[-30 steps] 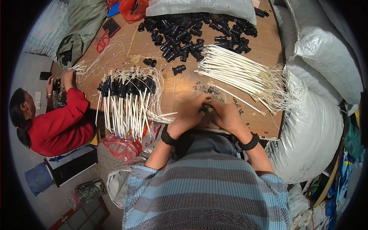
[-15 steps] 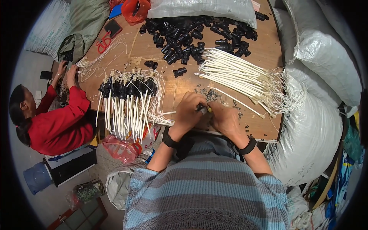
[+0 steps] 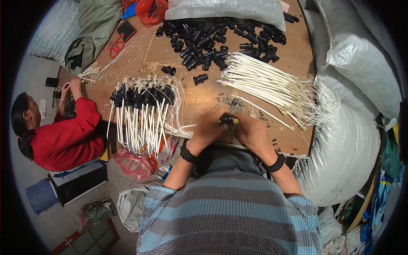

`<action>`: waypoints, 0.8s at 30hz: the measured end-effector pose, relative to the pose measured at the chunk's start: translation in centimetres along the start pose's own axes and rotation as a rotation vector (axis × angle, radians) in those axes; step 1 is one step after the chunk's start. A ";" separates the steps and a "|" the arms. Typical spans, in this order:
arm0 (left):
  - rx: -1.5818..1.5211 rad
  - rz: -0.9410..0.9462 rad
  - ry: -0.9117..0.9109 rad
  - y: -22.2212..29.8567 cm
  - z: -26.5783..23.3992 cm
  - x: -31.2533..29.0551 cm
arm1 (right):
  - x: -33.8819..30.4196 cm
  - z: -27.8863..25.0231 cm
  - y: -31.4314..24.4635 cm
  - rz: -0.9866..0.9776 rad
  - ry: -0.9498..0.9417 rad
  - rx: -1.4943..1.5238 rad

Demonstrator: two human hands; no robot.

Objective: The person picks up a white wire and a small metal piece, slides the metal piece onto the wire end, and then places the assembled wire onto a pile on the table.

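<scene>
One co-worker's hand (image 3: pixel 65 90) lowered, wearer's two hands (image 3: pixel 207 128) (image 3: pixel 254 131) at one black fitting (image 3: pixel 225 120)

A brown table (image 3: pixel 191 97) bears black fittings (image 3: pixel 206 64) and white rods (image 3: pixel 263 81).

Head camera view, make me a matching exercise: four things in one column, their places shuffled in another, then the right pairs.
Things:
1. Small black plastic part
2. Heap of black plastic fittings
3. Bundle of straight cream-white rods
4. Red-handled scissors

Places:
A. Beside a dark flat rectangular object
B. Between the left hand and right hand
C. By the brown wooden table's right edge
D. In front of a white woven sack

Pairs: 1-B, 2-D, 3-C, 4-A
</scene>
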State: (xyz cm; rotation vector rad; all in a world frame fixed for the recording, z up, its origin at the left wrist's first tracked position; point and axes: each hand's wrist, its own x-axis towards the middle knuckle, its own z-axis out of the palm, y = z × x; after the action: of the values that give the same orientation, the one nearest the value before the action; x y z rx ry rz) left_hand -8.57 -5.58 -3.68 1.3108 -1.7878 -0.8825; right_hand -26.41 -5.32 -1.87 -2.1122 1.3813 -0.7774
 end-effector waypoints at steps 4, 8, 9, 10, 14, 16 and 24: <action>0.108 0.077 0.020 -0.3 -0.3 0.0 | -0.1 0.0 -0.1 0.080 -0.071 0.059; 0.089 0.094 0.014 -0.1 -0.8 -0.1 | 0.3 -0.3 -0.4 -0.069 -0.063 0.132; 0.047 0.047 0.003 0.1 -0.9 0.0 | 0.2 -0.3 -0.2 -0.074 -0.068 0.082; 0.048 0.052 0.004 0.3 -0.8 0.0 | 0.2 -0.3 -0.1 -0.079 -0.073 0.032; -0.025 0.166 0.116 0.2 -0.7 0.0 | -0.1 -0.4 -0.7 -0.091 -0.041 -0.026; -0.018 0.186 0.100 -0.5 -0.5 -0.2 | -0.2 -0.1 -0.7 -0.098 -0.060 -0.046; -0.211 -0.092 0.062 0.4 -0.9 -0.4 | -0.5 0.2 -0.1 -0.090 -0.018 0.031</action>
State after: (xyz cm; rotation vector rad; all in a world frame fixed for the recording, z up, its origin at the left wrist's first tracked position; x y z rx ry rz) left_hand -7.90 -5.19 -2.94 1.2768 -1.5509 -1.0394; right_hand -26.36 -4.84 -2.08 -2.1641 1.2646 -0.8080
